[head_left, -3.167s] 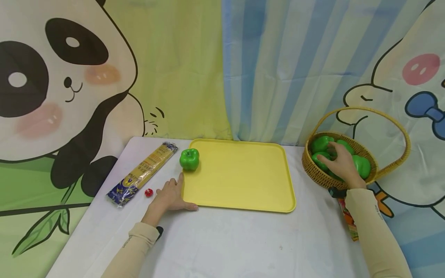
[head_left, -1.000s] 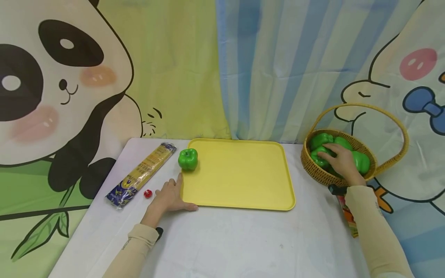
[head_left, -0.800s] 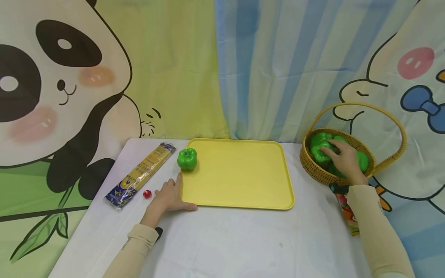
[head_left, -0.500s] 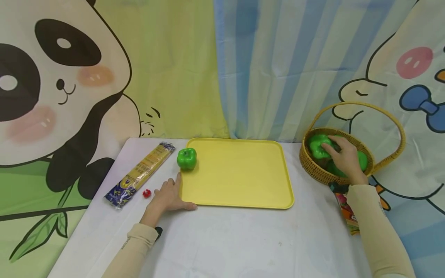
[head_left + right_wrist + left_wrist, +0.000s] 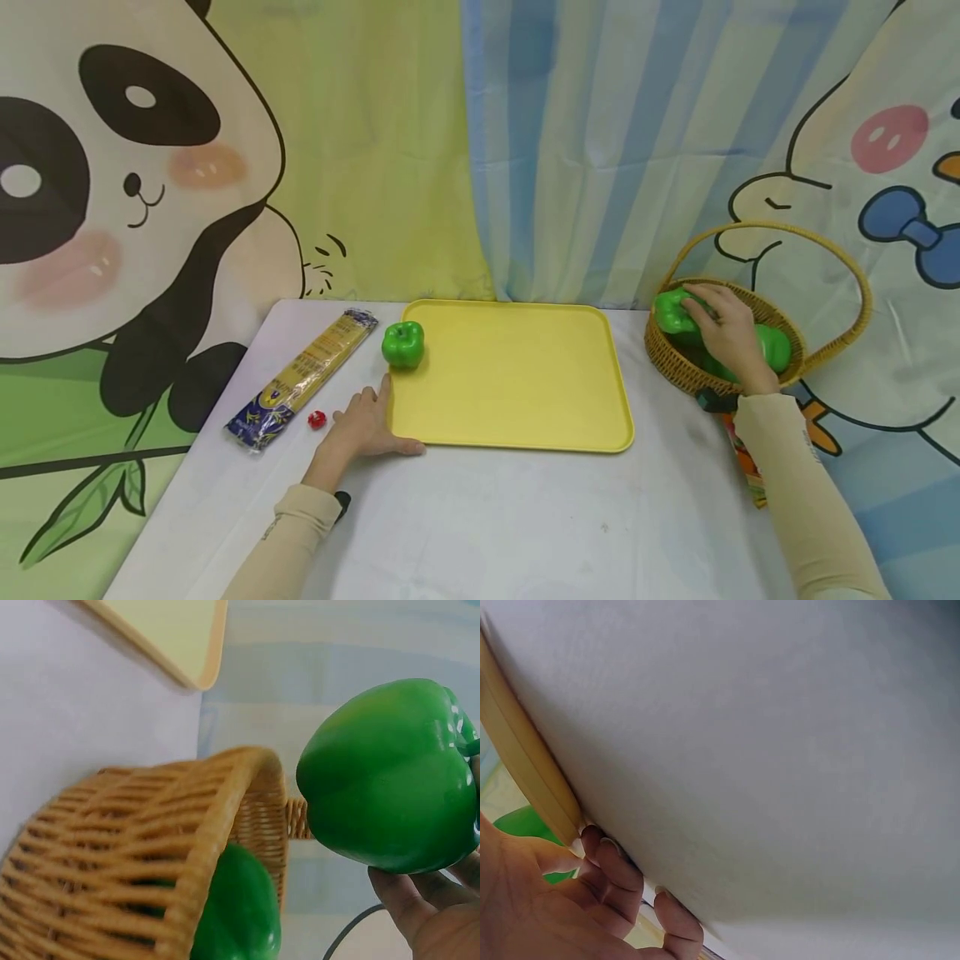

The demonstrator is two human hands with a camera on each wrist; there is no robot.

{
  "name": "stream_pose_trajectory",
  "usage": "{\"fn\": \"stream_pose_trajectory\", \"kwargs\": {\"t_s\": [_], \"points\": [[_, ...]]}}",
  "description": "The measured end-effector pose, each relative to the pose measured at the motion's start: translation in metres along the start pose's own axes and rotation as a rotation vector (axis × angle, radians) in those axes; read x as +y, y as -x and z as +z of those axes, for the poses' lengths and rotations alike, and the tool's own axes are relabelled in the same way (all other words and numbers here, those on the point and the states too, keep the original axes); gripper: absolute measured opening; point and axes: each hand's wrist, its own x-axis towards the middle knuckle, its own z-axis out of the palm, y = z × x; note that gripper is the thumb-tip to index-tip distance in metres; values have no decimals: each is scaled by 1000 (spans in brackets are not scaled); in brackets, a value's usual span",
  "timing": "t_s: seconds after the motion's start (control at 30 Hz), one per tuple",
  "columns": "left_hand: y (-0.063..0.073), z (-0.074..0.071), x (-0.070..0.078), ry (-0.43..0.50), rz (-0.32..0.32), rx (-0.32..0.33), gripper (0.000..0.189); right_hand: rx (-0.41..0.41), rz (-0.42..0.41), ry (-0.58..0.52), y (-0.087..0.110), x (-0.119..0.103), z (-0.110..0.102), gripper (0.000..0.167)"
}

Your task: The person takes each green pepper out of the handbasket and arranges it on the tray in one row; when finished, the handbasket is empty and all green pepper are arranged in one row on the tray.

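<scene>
My right hand grips a green bell pepper over the left part of the wicker basket. In the right wrist view that bell pepper is raised above the basket's rim, with fingers curled round its underside. Inside the basket lie more green bell peppers, partly hidden by the hand. My left hand rests at the near left corner of the yellow tray, thumb along the front edge and fingers by the left side. Another green bell pepper stands at the tray's left edge.
Left of the tray lie a long blue-and-gold plastic packet and a small red item on the white-covered table. A colourful packet is partly hidden under my right forearm. The basket's tall handle arches on the right.
The right hand has gone from reaching among the bell peppers to gripping one, raising it and shifting it left towards the basket's rim. The left hand stays at the tray's corner.
</scene>
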Motion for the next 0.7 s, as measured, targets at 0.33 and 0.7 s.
{"fn": "stream_pose_trajectory", "kwargs": {"t_s": [0.33,0.7], "points": [[-1,1,-1,2,-2,-5,152,-79,-7,-36,-10,-24,25,32],[2,1,0,8,-8,2,152,-240,103,-150,-11,-49,66,41]]}}
